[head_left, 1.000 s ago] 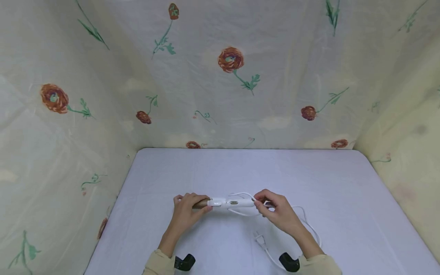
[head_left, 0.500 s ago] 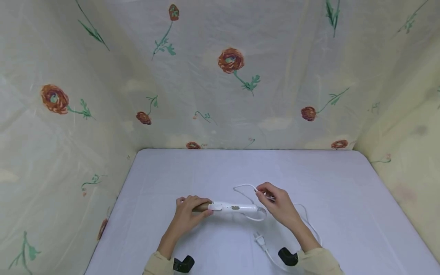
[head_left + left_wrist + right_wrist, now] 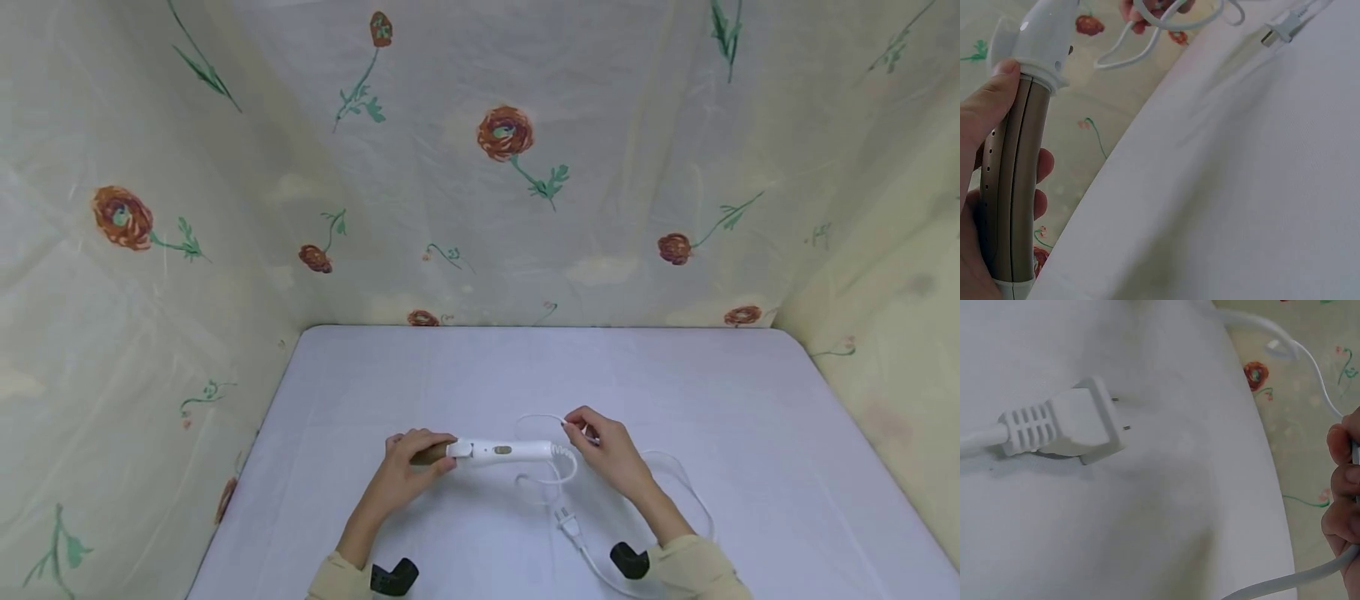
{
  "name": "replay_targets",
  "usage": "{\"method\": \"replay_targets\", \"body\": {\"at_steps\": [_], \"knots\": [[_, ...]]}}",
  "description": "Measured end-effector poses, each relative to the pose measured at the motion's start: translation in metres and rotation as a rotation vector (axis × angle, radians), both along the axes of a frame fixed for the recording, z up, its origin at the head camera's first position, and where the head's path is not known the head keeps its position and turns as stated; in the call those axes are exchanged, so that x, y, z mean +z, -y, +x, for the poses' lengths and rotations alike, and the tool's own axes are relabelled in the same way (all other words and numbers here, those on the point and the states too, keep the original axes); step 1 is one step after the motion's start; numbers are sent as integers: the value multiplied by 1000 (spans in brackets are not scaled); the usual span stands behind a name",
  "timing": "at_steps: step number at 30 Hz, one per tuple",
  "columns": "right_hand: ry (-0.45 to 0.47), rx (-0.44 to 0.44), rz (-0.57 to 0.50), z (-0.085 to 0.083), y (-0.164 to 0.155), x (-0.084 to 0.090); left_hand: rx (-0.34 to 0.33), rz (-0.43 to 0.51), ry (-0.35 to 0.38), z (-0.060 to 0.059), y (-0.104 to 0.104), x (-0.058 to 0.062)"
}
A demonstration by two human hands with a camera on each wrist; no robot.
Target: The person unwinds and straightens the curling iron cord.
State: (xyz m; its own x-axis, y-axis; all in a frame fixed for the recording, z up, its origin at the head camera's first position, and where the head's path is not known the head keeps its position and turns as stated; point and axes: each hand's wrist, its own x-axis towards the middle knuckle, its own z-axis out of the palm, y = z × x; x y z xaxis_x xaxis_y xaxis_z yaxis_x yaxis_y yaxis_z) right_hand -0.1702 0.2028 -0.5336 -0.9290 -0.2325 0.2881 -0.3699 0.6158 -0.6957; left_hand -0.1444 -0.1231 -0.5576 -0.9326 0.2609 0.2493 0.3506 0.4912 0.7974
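My left hand (image 3: 408, 468) grips the brown barrel of a white-handled hair straightener (image 3: 519, 451), held level above the table. In the left wrist view its thumb lies near the joint of the white and brown parts, with fingertips wrapped behind the brown barrel (image 3: 1019, 181). To the right of the handle, my right hand (image 3: 617, 457) pinches the white power cord (image 3: 536, 415). From the handle's end the cord hangs in loose loops. The two-pin plug (image 3: 567, 523) lies on the table below and between the hands; the right wrist view shows this plug (image 3: 1079, 422) close up.
A white-covered table (image 3: 420, 375) lies under the hands. Floral cloth (image 3: 600, 208) hangs along its back and sides. More cord (image 3: 693, 487) runs to the right of the right wrist. Black wrist devices (image 3: 628, 560) sit by both cuffs.
My right hand has drawn the cord away from the handle's end, so cord that lay against the handle now hangs in loose loops. The straightener has shifted slightly left with my left hand.
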Motion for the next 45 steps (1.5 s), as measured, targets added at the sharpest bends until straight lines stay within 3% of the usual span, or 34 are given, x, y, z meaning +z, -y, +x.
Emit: {"method": "replay_targets", "body": {"at_steps": [5, 14, 19, 25, 30, 38, 45], "knots": [[55, 23, 30, 1, -1, -14, 25, 37, 21, -1, 0, 5], [110, 79, 91, 9, 6, -22, 70, 44, -19, -9, -4, 11], [101, 111, 187, 19, 13, -23, 104, 41, -31, -14, -8, 11], [164, 178, 257, 37, 20, -24, 169, 17, -40, -18, -11, 9], [127, 219, 284, 54, 23, -31, 207, -27, -81, -24, -15, 1], [-74, 226, 291, 77, 28, -37, 205, -157, -153, -33, -27, -19], [-86, 282, 281, 94, 34, -34, 269, -252, -180, -34, -35, -39]]}}
